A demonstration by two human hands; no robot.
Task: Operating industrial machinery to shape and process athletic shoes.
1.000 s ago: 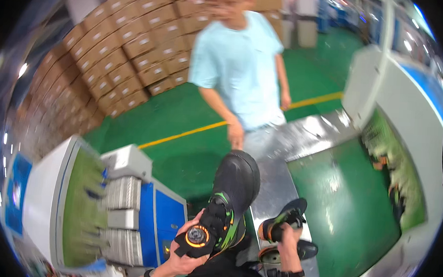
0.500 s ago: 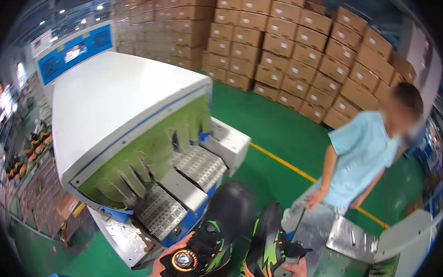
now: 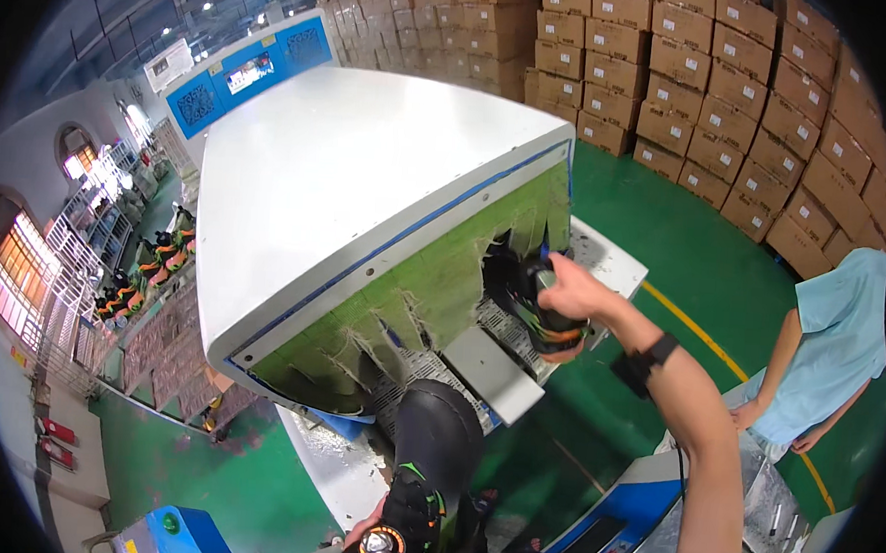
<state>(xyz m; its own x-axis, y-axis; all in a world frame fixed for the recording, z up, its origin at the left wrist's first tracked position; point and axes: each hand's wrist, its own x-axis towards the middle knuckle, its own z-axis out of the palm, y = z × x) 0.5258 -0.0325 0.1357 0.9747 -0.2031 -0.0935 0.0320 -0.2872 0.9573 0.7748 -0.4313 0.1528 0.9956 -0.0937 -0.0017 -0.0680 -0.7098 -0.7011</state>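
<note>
Holding with the right hand [image 3: 575, 289], fingers clamped around the upper part, a black sports shoe with orange trim [image 3: 541, 324]. Lying forward and left from these fingers, with long axis running away from the body and far end inside a slit of the torn green curtain [image 3: 443, 277]; cannot tell how deep, because of the hanging strips. Holding with the left hand [image 3: 362, 529], closed around the heel side as far as visible, a second black shoe with bright green trim [image 3: 440, 432]. Pointing there with toe forward, just before the left slatted metal track [image 3: 424, 368], outside the curtain. Nearer to the curtain with the right hand, clearly farther with the left. Between the tracks, seeing a flat grey metal block [image 3: 493, 372]; above, a smooth white hood [image 3: 368, 182]; farther right, a co-worker in light blue shirt [image 3: 841, 337].
</note>
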